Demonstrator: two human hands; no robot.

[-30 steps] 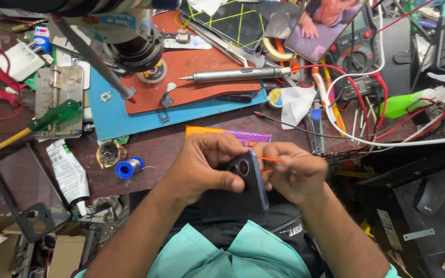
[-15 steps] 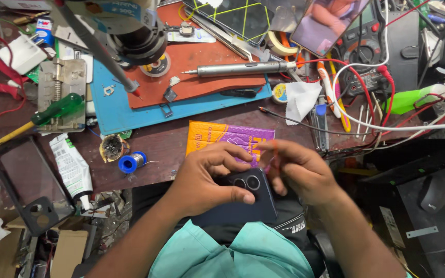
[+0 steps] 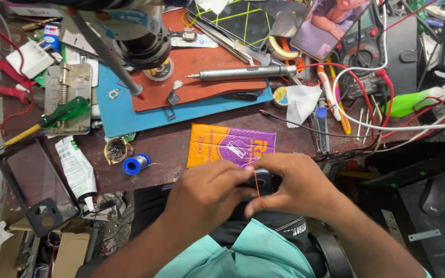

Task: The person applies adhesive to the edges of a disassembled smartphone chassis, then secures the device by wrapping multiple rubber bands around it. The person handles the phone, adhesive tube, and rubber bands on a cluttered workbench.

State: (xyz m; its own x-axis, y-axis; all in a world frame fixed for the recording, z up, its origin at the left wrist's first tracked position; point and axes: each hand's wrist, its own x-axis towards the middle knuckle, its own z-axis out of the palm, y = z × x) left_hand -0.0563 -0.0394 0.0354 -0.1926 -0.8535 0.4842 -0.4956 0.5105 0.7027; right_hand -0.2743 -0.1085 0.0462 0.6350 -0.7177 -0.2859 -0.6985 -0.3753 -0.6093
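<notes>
Both hands are working together just off the near edge of the counter point(image 3: 181, 149), above the person's lap. The left hand point(image 3: 207, 193) is curling its fingers around a dark phone point(image 3: 261, 180), of which only a small part is showing between the two hands. The right hand point(image 3: 297, 188) is closing over the phone from the other side, and its fingers are pinching a thin red tool point(image 3: 257, 188) that is lying across the phone's visible surface. How tightly the left fingers are gripping cannot be told, since the phone body is mostly hidden.

An orange and purple packet point(image 3: 230, 145) is lying flat at the near edge of the counter, just beyond the hands and partly covered by them. To its left, a blue solder spool point(image 3: 136, 164) is resting beside a small round tin point(image 3: 115, 150). A white tube point(image 3: 76, 170) is lying further left along the near edge, next to a dark phone case point(image 3: 37, 188) that is overhanging the edge.

Toward the middle of the counter, a blue mat point(image 3: 124, 116) is carrying a red-brown mat point(image 3: 207, 90), and a grey soldering iron point(image 3: 243, 73) is lying across the latter. A green-handled screwdriver point(image 3: 60, 114) is resting on a metal fixture at the left side.
</notes>
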